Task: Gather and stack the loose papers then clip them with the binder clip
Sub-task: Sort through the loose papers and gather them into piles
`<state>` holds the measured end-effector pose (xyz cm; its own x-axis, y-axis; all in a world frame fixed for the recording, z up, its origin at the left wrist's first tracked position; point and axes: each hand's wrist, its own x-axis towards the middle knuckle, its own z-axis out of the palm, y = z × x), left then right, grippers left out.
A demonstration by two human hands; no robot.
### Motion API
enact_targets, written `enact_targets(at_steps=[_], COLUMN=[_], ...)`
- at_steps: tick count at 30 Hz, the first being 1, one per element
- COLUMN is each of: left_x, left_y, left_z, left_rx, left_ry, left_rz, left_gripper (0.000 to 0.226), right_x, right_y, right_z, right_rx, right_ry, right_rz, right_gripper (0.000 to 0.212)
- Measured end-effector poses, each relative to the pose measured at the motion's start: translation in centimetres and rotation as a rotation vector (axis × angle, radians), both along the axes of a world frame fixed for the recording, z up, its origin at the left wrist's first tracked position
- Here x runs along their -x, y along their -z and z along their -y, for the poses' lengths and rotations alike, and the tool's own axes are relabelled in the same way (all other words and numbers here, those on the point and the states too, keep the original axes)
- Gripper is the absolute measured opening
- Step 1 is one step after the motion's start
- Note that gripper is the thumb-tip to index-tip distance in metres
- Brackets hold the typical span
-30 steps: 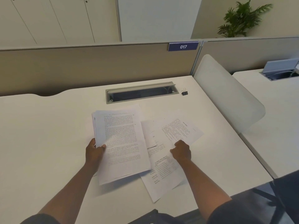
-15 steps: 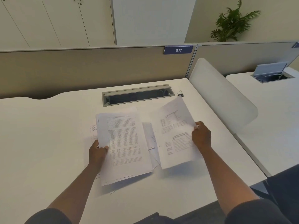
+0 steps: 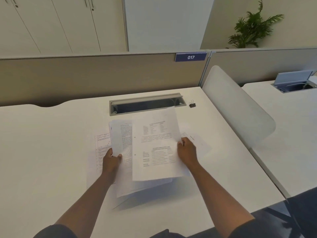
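My left hand (image 3: 111, 158) grips the left edge of a raised stack of printed papers (image 3: 121, 143). My right hand (image 3: 187, 152) pinches the right edge of a single printed sheet (image 3: 156, 146), which overlaps the stack's right side from above. One loose sheet (image 3: 101, 143) lies flat on the desk under and left of the stack. Another loose sheet (image 3: 197, 141) lies flat to the right, partly behind my right hand. A small black binder clip (image 3: 192, 104) stands on the desk at the back right, apart from both hands.
The white desk (image 3: 42, 152) has a grey cable tray opening (image 3: 145, 104) just beyond the papers. A beige partition (image 3: 85, 78) closes the back. A white curved divider (image 3: 236, 107) borders the desk's right edge, with a second desk beyond it.
My right hand lifted a single sheet from the desk and carried it left, over the stack in my left hand. The stack rose slightly. My head view shifted.
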<state>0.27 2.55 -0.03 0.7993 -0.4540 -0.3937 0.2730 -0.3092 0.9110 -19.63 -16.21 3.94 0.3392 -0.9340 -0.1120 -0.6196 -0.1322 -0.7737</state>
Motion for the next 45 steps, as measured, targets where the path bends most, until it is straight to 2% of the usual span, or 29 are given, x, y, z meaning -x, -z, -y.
enact_targets(at_steps=[8,12,15,19,22,24,27,31,33,37,42,45], left_x=[1.9,2.1,1.6,1.1,0.9,0.8,0.8,0.8,0.9,1.2,1.3,1.1], left_y=[-0.4,0.2,0.5,0.6,0.3,0.3,0.3,0.4,0.4,0.4,0.4,0.5], left_z=[0.8,0.6,0.2,-0.6,-1.1,-1.3,-1.6,-1.7,-1.7,-1.7,-1.9,-2.3], left_rx=[0.111,0.026,-0.021,-0.049,-0.06,-0.061,-0.069,-0.084,-0.091,-0.094,-0.108,-0.119], left_ry=[-0.051,-0.003,-0.025,-0.056,-0.078,-0.084,-0.096,-0.104,-0.108,-0.116,-0.114,-0.128], left_rz=[-0.087,-0.009,0.016,0.063,0.07,0.068,0.082,0.098,0.104,0.104,0.111,0.11], left_gripper=[0.033,0.032,0.036,0.04,0.04,0.04,0.04,0.04,0.04,0.04,0.039,0.038], right_x=[-1.4,-1.0,0.1,1.7,2.3,2.1,1.9,2.2,2.3,2.0,2.1,2.7], right_y=[1.5,2.1,3.2,4.7,5.0,5.5,6.2,6.4,6.1,5.8,6.3,6.0], right_z=[-2.2,-1.8,-0.6,1.4,2.4,2.8,3.3,4.7,5.0,4.7,5.0,5.1], right_rx=[-0.054,-0.116,-0.138,-0.139,-0.23,-0.223,-0.162,-0.1,-0.122,-0.22,-0.258,-0.264], right_ry=[-0.126,-0.131,-0.019,0.218,0.322,0.324,0.274,0.186,0.196,0.243,0.289,0.291], right_rz=[-0.039,-0.016,-0.089,-0.504,-0.612,-0.65,-0.66,-0.556,-0.55,-0.589,-0.482,-0.356], right_gripper=[0.03,0.026,0.025,0.07,0.099,0.11,0.104,0.069,0.07,0.095,0.076,0.055])
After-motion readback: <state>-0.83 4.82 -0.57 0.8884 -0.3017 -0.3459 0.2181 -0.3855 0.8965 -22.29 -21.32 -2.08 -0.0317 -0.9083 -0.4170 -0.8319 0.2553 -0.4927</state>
